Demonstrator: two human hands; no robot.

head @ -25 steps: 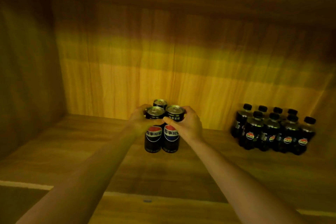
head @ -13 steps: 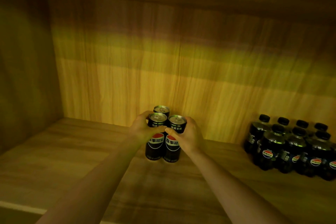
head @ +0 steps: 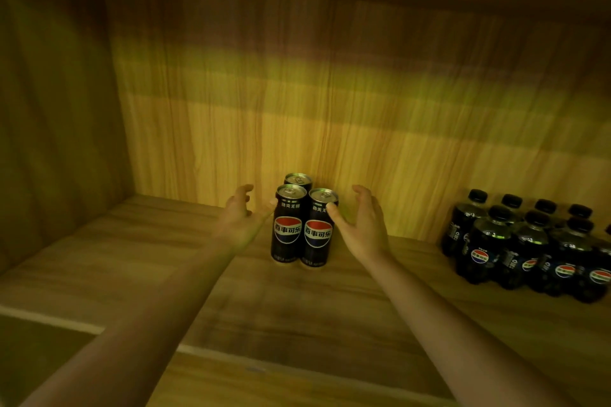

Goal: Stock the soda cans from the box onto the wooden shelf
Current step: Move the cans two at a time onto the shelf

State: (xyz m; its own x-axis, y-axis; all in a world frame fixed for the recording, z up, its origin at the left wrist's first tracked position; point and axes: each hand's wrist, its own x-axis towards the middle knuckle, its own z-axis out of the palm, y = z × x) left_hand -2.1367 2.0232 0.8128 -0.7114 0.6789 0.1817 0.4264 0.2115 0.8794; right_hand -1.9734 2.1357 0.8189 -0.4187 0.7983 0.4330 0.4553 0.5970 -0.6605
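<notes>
Three tall black soda cans stand upright on the wooden shelf (head: 165, 274) near its back wall. The left front can (head: 288, 225) and the right front can (head: 317, 229) stand side by side, and the third can (head: 298, 180) stands behind them. My left hand (head: 243, 215) is open just left of the cans, its thumb tip at the left can's rim. To the right of the cans my right hand (head: 360, 223) is open too, with its thumb tip against the right can. The box is not in view.
A group of several dark soda bottles (head: 529, 244) with black caps stands at the right of the shelf. The shelf's left side wall (head: 56, 129) and back wall (head: 330, 109) close the space. The shelf's front edge (head: 211, 349) runs across the bottom.
Both hands gripped the two front cans and set them down by the third can. Now both hands have let go and spread outward, fingers apart.
</notes>
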